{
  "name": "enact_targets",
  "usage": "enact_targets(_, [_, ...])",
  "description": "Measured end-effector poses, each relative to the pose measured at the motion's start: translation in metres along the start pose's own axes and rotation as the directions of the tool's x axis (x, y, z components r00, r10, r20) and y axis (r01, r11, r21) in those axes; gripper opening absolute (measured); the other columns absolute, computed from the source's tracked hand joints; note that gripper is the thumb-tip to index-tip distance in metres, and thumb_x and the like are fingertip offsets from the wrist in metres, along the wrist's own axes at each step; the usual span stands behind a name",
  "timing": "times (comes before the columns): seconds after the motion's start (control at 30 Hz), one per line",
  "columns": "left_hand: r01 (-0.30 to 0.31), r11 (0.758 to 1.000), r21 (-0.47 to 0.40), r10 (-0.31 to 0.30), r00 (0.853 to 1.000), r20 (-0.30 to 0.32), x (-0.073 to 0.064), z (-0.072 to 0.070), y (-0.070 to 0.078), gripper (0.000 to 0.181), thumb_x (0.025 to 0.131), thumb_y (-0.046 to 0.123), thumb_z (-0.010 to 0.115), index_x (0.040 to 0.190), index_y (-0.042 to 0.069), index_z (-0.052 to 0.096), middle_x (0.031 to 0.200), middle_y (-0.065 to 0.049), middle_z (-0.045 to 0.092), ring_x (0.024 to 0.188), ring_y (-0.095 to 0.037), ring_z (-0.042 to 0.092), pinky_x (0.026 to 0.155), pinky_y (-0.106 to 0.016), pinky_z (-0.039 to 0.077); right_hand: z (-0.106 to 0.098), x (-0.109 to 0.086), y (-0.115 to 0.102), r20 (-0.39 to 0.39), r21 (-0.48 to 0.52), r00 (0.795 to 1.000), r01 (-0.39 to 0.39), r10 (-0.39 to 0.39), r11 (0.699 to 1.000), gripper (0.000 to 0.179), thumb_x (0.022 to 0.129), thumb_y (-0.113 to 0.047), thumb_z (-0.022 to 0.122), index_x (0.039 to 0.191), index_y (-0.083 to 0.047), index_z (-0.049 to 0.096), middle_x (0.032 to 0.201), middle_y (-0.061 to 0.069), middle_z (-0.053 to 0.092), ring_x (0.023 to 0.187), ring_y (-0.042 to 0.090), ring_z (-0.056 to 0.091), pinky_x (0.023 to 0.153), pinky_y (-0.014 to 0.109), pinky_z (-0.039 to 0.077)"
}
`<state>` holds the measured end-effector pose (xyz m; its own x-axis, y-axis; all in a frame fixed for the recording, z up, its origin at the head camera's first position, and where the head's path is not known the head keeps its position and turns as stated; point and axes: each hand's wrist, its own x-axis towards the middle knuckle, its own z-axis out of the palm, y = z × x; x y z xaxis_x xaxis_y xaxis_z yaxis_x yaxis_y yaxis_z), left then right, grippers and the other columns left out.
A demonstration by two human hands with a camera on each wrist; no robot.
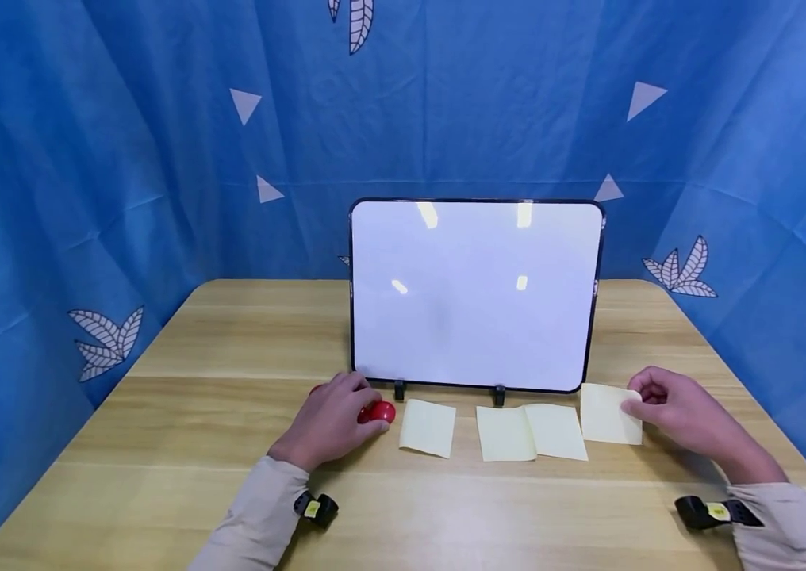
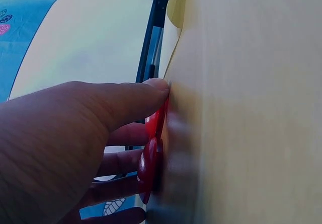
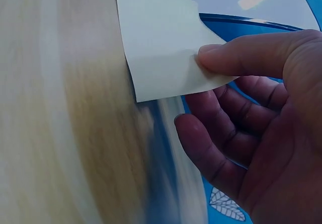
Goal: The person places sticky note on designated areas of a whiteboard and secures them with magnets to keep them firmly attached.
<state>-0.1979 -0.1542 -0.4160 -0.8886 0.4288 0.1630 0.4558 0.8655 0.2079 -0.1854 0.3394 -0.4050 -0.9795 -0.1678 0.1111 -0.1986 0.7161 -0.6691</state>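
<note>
My left hand (image 1: 335, 420) rests low over several round red magnets (image 1: 383, 411) on the table, left of the whiteboard's foot. In the left wrist view its fairly straight fingers reach behind the magnets (image 2: 147, 166), and the thumb lies along their near side. Between thumb and fingers, my right hand (image 1: 685, 416) pinches the right edge of a pale yellow sticky note (image 1: 604, 416), just below the whiteboard's lower right corner. This note (image 3: 158, 43) stands tilted up at the pinched edge in the right wrist view, with the lower fingers curled loosely beneath it.
A whiteboard (image 1: 474, 301) with a black frame stands upright on small black feet (image 1: 499, 396). Before it lie a single sticky note (image 1: 428, 428) and two overlapping ones, the left note (image 1: 505, 434) and the right note (image 1: 557, 431). A blue curtain (image 1: 431, 119) surrounds the wooden table (image 1: 446, 523).
</note>
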Motion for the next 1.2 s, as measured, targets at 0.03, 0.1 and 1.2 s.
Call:
enact_targets(0.03, [0.003,1.0,-0.002,-0.003,1.0,0.003,-0.0003,-0.0002,0.0002,0.036,0.084,0.043,0.08,0.108,0.017,0.076,0.107,0.002,0.058,0.098,-0.015,0.051,0.076,-0.033,0.05,0.0001,0.0001,-0.0002,0.001,0.002,1.0,-0.003,0.003,1.0,0.017,0.091,-0.009,0.073,0.097,-0.001,0.059,0.081,0.006,0.054,0.069,0.012,0.048,0.059,0.026,0.041])
enact_targets(0.1, [0.007,1.0,-0.003,-0.007,1.0,0.008,-0.0004,-0.0003,0.0004,0.036,0.084,0.043,0.08,0.108,0.017,0.075,0.108,0.002,0.059,0.1,-0.016,0.051,0.078,-0.034,0.05,0.0003,0.0004,-0.0009,0.006,0.005,1.0,-0.009,0.009,1.0,0.017,0.092,-0.011,0.072,0.096,-0.001,0.059,0.081,0.006,0.053,0.07,0.013,0.047,0.059,0.027,0.04])
enact_targets(1.2, [-0.035,0.999,-0.008,0.034,0.991,-0.128,0.0014,-0.0032,0.0024,0.039,0.083,0.035,0.083,0.116,0.02,0.071,0.109,0.005,0.07,0.102,-0.016,0.063,0.091,-0.039,0.051,-0.0011,0.0004,-0.0061,-0.102,0.209,0.989,-0.081,0.104,0.974,0.031,0.097,-0.028,0.069,0.107,0.0,0.065,0.082,0.006,0.065,0.073,0.02,0.062,0.061,0.03,0.047])
